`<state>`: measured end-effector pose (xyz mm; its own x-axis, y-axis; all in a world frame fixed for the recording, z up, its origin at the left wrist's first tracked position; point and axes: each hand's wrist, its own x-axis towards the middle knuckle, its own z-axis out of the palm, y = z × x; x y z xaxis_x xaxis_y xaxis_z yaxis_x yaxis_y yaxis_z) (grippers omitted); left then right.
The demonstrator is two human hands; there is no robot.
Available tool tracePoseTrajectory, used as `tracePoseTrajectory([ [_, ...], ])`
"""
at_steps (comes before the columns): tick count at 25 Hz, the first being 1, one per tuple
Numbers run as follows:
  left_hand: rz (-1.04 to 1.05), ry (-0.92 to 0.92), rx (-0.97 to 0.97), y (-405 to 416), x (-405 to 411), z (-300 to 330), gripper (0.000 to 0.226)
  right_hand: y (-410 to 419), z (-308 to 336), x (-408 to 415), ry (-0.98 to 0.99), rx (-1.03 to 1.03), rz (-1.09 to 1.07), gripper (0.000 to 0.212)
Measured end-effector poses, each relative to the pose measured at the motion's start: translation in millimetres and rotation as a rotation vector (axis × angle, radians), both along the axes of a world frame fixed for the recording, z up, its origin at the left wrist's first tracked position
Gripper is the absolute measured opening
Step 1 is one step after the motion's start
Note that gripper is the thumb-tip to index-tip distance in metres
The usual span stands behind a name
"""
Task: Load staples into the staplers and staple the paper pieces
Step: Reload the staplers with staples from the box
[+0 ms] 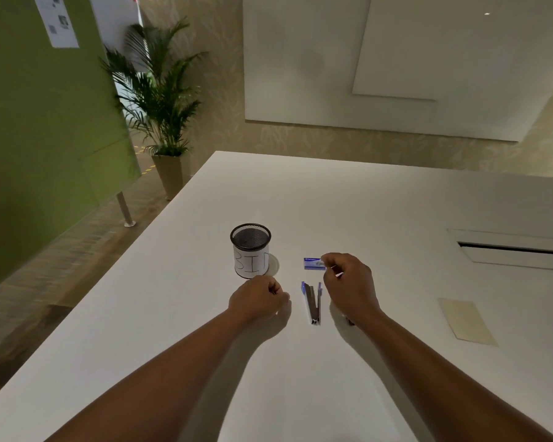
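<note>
Taking the opened stapler (312,303) on the white surface (380,218) as the landmark: to its left the left hand (258,299) rests clenched, seemingly holding nothing. The stapler's long axis runs away from the person. Just right of it hovers the right hand (348,283), pinching a thin pale strip, likely staples; the staple box (313,263) lies just beyond. The right hand is nearer the open magazine.

A wide white bench (396,202) filled the room's centre. Beyond it stood a pale patterned wall (224,74) bearing white panels (300,59). A green partition (45,122) stood left, beside a potted palm (160,100) on wood-look flooring (77,237).
</note>
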<state>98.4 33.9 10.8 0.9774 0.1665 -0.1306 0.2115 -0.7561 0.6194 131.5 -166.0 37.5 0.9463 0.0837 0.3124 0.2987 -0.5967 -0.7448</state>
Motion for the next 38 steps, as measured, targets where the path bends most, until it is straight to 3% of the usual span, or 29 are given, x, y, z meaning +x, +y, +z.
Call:
tracePoseTrajectory([
  [3,-0.015,-0.024,0.015,-11.4,-8.3,-1.6,0.024,-23.9,-9.2,-14.2,0.064,-0.066,-0.116,0.036],
  [9,-0.087,-0.201,0.046,-42.1,-28.6,-6.7,0.067,-49.5,-30.0,-35.6,0.276,-0.252,-0.219,0.063],
  [12,-0.111,-0.255,0.045,-50.8,-31.9,-10.4,0.074,-52.5,-37.0,-41.6,0.297,-0.352,-0.228,0.045],
  [15,-0.125,-0.302,0.097,-53.3,-34.2,-12.8,0.071,-53.6,-40.0,-46.2,0.266,-0.349,-0.226,0.030],
  [21,-0.195,-0.640,-0.031,-66.0,-24.8,-18.7,0.029,-54.1,-43.2,-49.8,0.234,-0.190,-0.324,0.022],
  [25,-0.100,-0.512,-0.317,-97.4,-15.7,5.5,0.036,-57.7,-44.3,-55.4,0.075,0.112,-0.357,0.028],
  [28,-0.014,-0.268,-0.617,-122.7,-8.6,27.0,0.042,-59.7,-45.6,-62.3,-0.030,0.233,-0.326,0.033],
  [31,0.107,-0.103,-0.927,-135.3,3.9,29.2,0.018,-60.3,-51.0,-65.4,-0.074,0.227,-0.277,0.032],
  [35,0.066,-0.129,-0.807,-135.8,11.3,22.6,0.013,-61.1,-45.6,-66.1,0.080,0.346,-0.184,0.013],
  [38,-0.065,-0.087,-0.789,-136.4,5.8,23.3,0.015,-63.8,-40.6,-63.0,0.154,0.365,-0.110,0.016],
])
